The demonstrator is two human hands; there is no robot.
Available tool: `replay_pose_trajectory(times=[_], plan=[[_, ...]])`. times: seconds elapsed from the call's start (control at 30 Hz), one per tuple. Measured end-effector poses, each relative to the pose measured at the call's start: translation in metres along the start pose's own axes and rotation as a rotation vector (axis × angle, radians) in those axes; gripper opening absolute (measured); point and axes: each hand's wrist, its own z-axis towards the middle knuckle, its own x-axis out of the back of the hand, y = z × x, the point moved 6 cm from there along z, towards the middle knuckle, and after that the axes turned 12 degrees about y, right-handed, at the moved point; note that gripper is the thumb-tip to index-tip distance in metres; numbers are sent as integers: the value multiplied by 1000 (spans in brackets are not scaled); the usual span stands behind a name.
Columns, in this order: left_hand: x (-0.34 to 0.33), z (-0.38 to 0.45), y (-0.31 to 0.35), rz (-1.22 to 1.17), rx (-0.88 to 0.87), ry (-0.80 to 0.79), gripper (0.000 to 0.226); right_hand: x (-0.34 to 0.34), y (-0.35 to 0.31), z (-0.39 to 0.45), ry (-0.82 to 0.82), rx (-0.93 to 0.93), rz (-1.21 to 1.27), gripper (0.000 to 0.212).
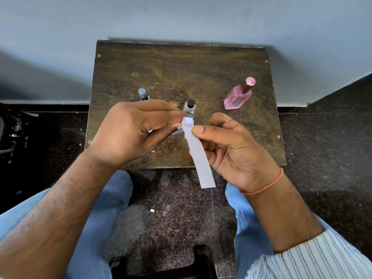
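Both hands meet over the near half of a small dark wooden table [181, 63], working on a white paper strip [198, 156]. The right hand [235, 152] pinches the strip near its upper end, thumb pressed on the front face and fingers curled behind it, so the long free part hangs down toward the near edge of the table and past it, over the floor. The left hand [132, 131] has its fingers curled in and pinches the top end of the strip, where the paper is folded over into a small tab [188, 122]. The two grips sit just beside each other, almost touching.

On the table behind the hands stand three bottles. A small clear bottle with a black cap [189, 108] is upright just beyond the strip's folded end. A bottle with a grey cap [143, 95] stands to the left, its body mostly hidden by the left hand. A pink bottle with a pink cap [239, 95] is far right, well apart from the hands.

An orange thread band [267, 184] circles the right wrist, and a striped sleeve [314, 256] covers the forearm lower down
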Motion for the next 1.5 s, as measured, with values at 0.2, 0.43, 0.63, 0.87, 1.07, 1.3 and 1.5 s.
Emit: replay_pose_trajectory(times=[0.2, 0.43, 0.63, 0.87, 1.07, 1.3, 1.5], plan=[[3, 0, 1, 18, -14, 22, 23, 2, 1, 1, -7, -22, 11, 53], [10, -2, -7, 80, 12, 46, 23, -5, 1, -9, -67, -52, 12, 51], [13, 4, -5, -13, 131, 51, 14, 6, -19, -17, -99, 90, -130, 54], [-4, -6, -24, -234, 470, 43, 12, 89, -79, -4, 306, 396, -572, 40], [-14, -12, -34, -415, 664, 72, 12, 149, -99, 10, 664, 531, -938, 19], [-24, -18, -40, -395, 761, -22, 18, 157, -105, 15, 797, 662, -1086, 11], [-20, -22, -47, -282, 829, -57, 11, 158, -106, 19, 903, 677, -1105, 15]])
